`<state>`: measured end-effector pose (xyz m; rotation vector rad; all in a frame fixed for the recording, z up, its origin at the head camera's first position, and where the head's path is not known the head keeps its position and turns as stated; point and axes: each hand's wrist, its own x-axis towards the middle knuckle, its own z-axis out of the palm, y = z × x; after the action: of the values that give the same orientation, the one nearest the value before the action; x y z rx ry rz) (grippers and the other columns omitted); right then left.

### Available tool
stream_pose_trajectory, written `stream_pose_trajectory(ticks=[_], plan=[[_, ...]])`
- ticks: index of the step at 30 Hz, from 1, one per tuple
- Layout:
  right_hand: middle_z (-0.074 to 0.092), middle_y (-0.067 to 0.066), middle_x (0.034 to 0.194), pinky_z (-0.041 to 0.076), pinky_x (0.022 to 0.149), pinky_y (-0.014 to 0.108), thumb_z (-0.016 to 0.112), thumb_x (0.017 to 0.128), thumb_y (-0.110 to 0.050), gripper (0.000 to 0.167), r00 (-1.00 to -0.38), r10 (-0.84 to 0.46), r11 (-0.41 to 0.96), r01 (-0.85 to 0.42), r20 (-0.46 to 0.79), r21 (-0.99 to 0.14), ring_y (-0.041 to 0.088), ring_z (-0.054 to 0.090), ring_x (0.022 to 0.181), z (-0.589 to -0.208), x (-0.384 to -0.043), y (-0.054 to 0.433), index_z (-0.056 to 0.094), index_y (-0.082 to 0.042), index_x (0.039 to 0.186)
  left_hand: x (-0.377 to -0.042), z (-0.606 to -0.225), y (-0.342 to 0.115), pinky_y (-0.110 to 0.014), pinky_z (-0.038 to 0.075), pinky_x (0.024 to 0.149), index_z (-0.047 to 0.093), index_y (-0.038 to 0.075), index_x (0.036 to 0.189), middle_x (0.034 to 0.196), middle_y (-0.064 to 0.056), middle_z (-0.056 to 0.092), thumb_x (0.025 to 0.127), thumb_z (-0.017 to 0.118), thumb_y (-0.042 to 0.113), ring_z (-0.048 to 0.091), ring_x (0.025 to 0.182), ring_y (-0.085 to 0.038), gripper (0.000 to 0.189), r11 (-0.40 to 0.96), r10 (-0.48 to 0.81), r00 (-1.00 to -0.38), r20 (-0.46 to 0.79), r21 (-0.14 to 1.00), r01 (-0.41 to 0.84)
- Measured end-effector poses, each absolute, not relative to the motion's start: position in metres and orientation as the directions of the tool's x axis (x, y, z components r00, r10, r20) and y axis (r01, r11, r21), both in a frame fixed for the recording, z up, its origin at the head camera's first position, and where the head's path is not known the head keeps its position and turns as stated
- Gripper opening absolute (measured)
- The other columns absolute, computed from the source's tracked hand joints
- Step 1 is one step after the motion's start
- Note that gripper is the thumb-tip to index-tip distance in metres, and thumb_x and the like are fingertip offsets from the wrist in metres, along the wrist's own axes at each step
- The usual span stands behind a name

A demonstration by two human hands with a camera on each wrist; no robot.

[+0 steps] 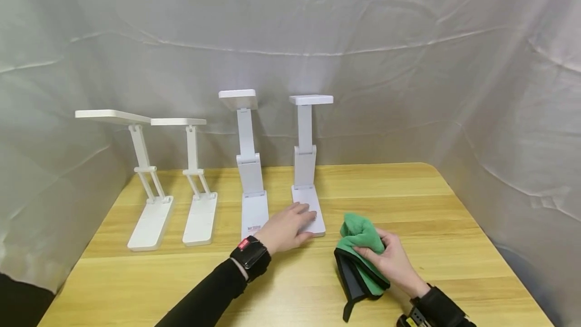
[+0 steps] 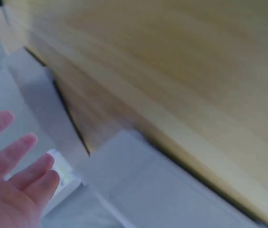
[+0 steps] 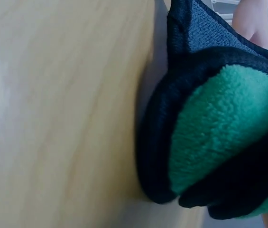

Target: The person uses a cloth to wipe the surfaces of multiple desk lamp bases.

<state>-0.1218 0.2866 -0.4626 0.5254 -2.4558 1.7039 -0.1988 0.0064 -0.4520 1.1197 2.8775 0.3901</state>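
My left hand (image 1: pixel 286 227) reaches over the base of the rightmost white folding desk lamp (image 1: pixel 305 165), its fingers spread and relaxed, fingertips right at the base. In the left wrist view the same hand (image 2: pixel 15 190) shows extended fingers with nothing gripped, and pale lamp parts beyond. To the right of that lamp, my right hand (image 1: pixel 395 261) pinches a folded green cloth (image 1: pixel 360 233) between thumb and fingers. The cloth has black edging, a grey reverse side and a small loop hanging at its lower corner. It fills much of the right wrist view, close over the wood.
Another white lamp (image 1: pixel 251 175) stands just left of the one by my hand. Farther left are two more unfolded lamps, a slim one (image 1: pixel 192 150) and one with a broad head (image 1: pixel 113 115). Grey sheeting (image 1: pixel 386 90) hangs behind and beside the wooden table (image 1: pixel 408 191).
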Motion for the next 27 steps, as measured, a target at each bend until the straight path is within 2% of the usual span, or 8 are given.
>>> stream_pose_trajectory(ticks=[4,9,15,19,21,23,25,27], plan=[[0.074,-0.008,0.114,0.056,0.091,0.018,0.076,0.085,0.002,0.035,-0.907,-0.265,0.349,-0.406,0.326,-0.845,-0.003,0.066,0.106,-0.452,-0.122,0.285,0.069,-0.003,0.119,-0.188,-0.440,-0.017,-0.047,0.047,0.113,0.054,0.015,0.144,0.148,-0.013,0.053,0.098,0.062,0.041,0.053,0.135,-0.030,0.053,0.732,0.615,-0.783,0.089,0.304,0.610],[0.076,0.012,0.109,0.057,0.088,0.018,0.077,0.082,0.005,0.044,-0.821,-0.388,0.360,-0.553,0.418,-0.752,0.000,0.068,0.102,-0.433,-0.125,0.279,0.067,-0.006,0.123,-0.173,-0.432,-0.054,-0.050,0.046,0.113,0.055,0.011,0.142,0.145,-0.015,0.055,0.098,0.064,0.036,0.054,0.133,-0.032,0.051,0.751,0.566,-0.813,0.135,0.323,0.576],[0.075,0.007,0.114,0.055,0.092,0.016,0.081,0.073,0.011,0.061,-0.698,-0.518,0.348,-0.700,0.495,-0.623,0.007,0.070,0.104,-0.405,-0.124,0.260,0.065,-0.012,0.128,-0.158,-0.429,-0.095,-0.051,0.051,0.106,0.060,0.009,0.136,0.136,-0.015,0.060,0.096,0.067,0.032,0.059,0.125,-0.033,0.046,0.793,0.500,-0.839,0.215,0.276,0.543],[0.073,0.009,0.118,0.055,0.097,0.020,0.078,0.069,0.013,0.071,-0.589,-0.583,0.290,-0.794,0.560,-0.534,0.015,0.070,0.106,-0.396,-0.122,0.238,0.059,-0.005,0.135,-0.151,-0.427,-0.116,-0.052,0.051,0.106,0.061,0.009,0.134,0.137,-0.017,0.061,0.095,0.069,0.032,0.059,0.126,-0.034,0.047,0.820,0.451,-0.856,0.252,0.262,0.509],[0.070,0.010,0.124,0.057,0.098,0.028,0.081,0.073,0.004,0.074,-0.557,-0.638,0.325,-0.821,0.532,-0.469,0.019,0.069,0.110,-0.395,-0.118,0.227,0.053,0.000,0.141,-0.148,-0.427,-0.124,-0.053,0.050,0.107,0.060,0.008,0.135,0.139,-0.017,0.060,0.094,0.070,0.031,0.059,0.127,-0.035,0.048,0.828,0.434,-0.864,0.256,0.265,0.494],[0.066,0.011,0.134,0.056,0.101,0.037,0.083,0.078,-0.010,0.077,-0.551,-0.702,0.388,-0.827,0.450,-0.407,0.024,0.066,0.119,-0.397,-0.114,0.217,0.047,0.001,0.146,-0.146,-0.427,-0.130,-0.054,0.050,0.107,0.060,0.008,0.136,0.140,-0.017,0.060,0.094,0.070,0.030,0.059,0.127,-0.035,0.049,0.835,0.420,-0.872,0.253,0.268,0.480],[0.061,0.011,0.142,0.055,0.104,0.042,0.082,0.083,-0.024,0.081,-0.580,-0.747,0.458,-0.803,0.324,-0.380,0.026,0.061,0.128,-0.401,-0.110,0.211,0.043,0.000,0.149,-0.144,-0.428,-0.134,-0.055,0.049,0.107,0.059,0.007,0.137,0.140,-0.018,0.059,0.094,0.070,0.030,0.058,0.127,-0.036,0.050,0.841,0.411,-0.879,0.241,0.272,0.468],[0.058,0.012,0.146,0.053,0.106,0.044,0.080,0.086,-0.029,0.075,-0.608,-0.760,0.503,-0.773,0.228,-0.387,0.027,0.058,0.132,-0.407,-0.107,0.209,0.046,-0.001,0.147,-0.141,-0.429,-0.138,-0.056,0.049,0.107,0.058,0.007,0.138,0.140,-0.018,0.059,0.095,0.069,0.030,0.058,0.127,-0.037,0.050,0.847,0.407,-0.885,0.225,0.271,0.458]])
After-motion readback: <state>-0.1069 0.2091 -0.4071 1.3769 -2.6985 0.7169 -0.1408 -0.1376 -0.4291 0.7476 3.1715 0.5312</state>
